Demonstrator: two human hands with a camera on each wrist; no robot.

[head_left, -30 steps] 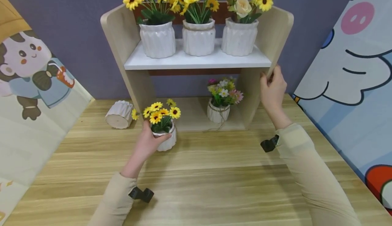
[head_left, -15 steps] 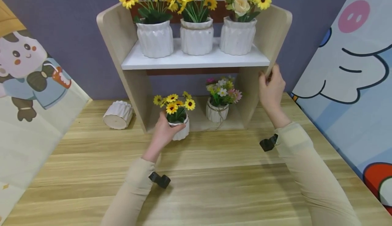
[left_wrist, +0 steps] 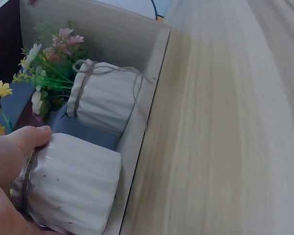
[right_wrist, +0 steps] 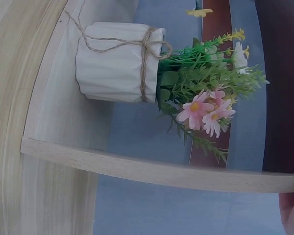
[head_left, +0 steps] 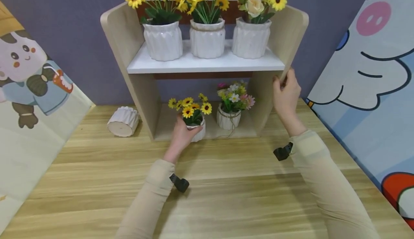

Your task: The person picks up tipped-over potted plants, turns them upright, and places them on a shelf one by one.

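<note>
My left hand (head_left: 181, 136) grips a small white flowerpot (head_left: 199, 133) of yellow sunflowers by its rim. This pot is at the front of the lower level of a small wooden shelf (head_left: 207, 65), left of a twine-tied pot (head_left: 228, 118) of pink and white flowers. In the left wrist view, thumb and palm are at the rim of the ribbed pot (left_wrist: 73, 181); the other fingers are mostly hidden. My right hand (head_left: 287, 95) pinches the front edge of the shelf's right side panel (right_wrist: 152, 171); only a bit of that hand shows in the right wrist view.
On the upper board stand three larger white pots, the left one (head_left: 163, 41) and middle one (head_left: 207, 39) with sunflowers, the right one (head_left: 251, 39) with roses and sunflowers. A white pot (head_left: 123, 121) lies on its side on the wooden table (head_left: 226, 196), left of the shelf.
My left hand has carried the sunflower pot right and away from me, from before the shelf's left panel to the lower level's front. My right hand has stayed on the side panel.
</note>
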